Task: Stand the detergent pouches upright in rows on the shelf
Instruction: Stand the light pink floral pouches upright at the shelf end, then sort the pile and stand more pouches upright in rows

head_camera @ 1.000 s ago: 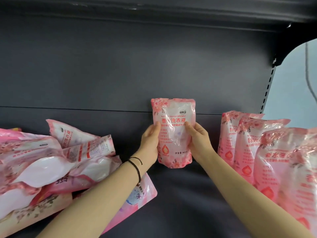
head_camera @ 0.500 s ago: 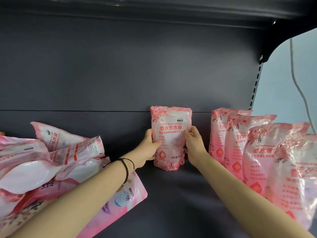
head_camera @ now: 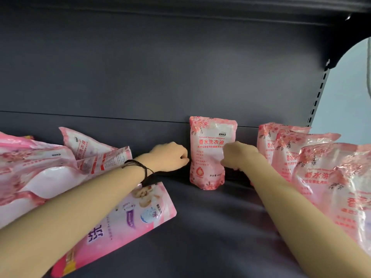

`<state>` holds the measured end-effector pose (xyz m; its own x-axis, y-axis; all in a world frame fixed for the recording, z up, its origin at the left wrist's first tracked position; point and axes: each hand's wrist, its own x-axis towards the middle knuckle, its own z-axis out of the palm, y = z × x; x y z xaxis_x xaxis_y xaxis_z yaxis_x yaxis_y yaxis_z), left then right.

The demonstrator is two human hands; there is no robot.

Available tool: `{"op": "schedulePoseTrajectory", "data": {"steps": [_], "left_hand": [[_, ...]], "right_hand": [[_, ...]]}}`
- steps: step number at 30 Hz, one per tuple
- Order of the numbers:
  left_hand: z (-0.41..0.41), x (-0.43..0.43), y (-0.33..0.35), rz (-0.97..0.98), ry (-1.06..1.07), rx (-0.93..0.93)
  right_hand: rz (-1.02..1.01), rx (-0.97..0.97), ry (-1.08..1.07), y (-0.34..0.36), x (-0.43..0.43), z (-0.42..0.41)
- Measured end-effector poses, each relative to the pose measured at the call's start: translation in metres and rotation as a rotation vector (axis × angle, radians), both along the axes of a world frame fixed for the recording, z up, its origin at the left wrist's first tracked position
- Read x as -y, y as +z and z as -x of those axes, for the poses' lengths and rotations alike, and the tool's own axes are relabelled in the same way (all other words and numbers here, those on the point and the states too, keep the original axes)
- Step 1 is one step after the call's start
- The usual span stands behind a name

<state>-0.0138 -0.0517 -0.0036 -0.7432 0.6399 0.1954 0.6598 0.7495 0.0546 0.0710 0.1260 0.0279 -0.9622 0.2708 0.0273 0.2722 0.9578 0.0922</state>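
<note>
A pink detergent pouch point(head_camera: 208, 149) stands upright on its own at the back of the dark shelf point(head_camera: 210, 227), against the back panel. My left hand point(head_camera: 170, 157) hovers just left of it with fingers curled into a fist, holding nothing. My right hand point(head_camera: 241, 157), also curled, sits in front of the pouch's right edge without a visible grip. To the right, a row of upright pink pouches point(head_camera: 313, 171) runs from the back toward me. Several more pouches point(head_camera: 40, 169) lie in a heap on the left.
A larger pink pouch point(head_camera: 140, 213) lies flat under my left forearm. The dark back panel point(head_camera: 160, 77) closes the shelf behind, and a slotted upright post point(head_camera: 319, 93) marks its right end. Bare shelf floor shows between my two arms.
Both hands held the pouch by its sides and set it down at the back of the shelf. They have since let go and drawn back with fingers curled.
</note>
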Motion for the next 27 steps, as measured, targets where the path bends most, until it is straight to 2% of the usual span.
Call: {"op": "schedulePoseTrajectory", "data": {"steps": [2, 4, 7, 11, 14, 18, 27], "left_hand": [[-0.012, 0.02, 0.009, 0.168, -0.05, -0.119], [-0.029, 0.04, 0.013, 0.257, -0.084, -0.191], [-0.057, 0.072, 0.011, 0.29, -0.116, -0.248], [-0.09, 0.123, 0.0, 0.274, -0.151, -0.291], [-0.116, 0.169, -0.013, 0.211, -0.149, -0.296], [-0.143, 0.225, -0.042, 0.101, -0.134, -0.191], [-0.152, 0.248, -0.08, -0.044, -0.079, -0.08]], "right_hand": [[-0.047, 0.103, 0.052, -0.001, 0.013, -0.003], [-0.117, 0.172, 0.102, -0.002, 0.025, -0.009], [-0.211, 0.218, 0.182, 0.0, 0.044, -0.029], [-0.274, 0.123, 0.324, -0.002, 0.076, -0.064], [-0.174, 0.045, 0.415, -0.01, 0.103, -0.092], [-0.03, 0.0, 0.518, -0.03, 0.149, -0.117], [0.28, -0.13, 0.507, -0.067, 0.189, -0.112]]}}
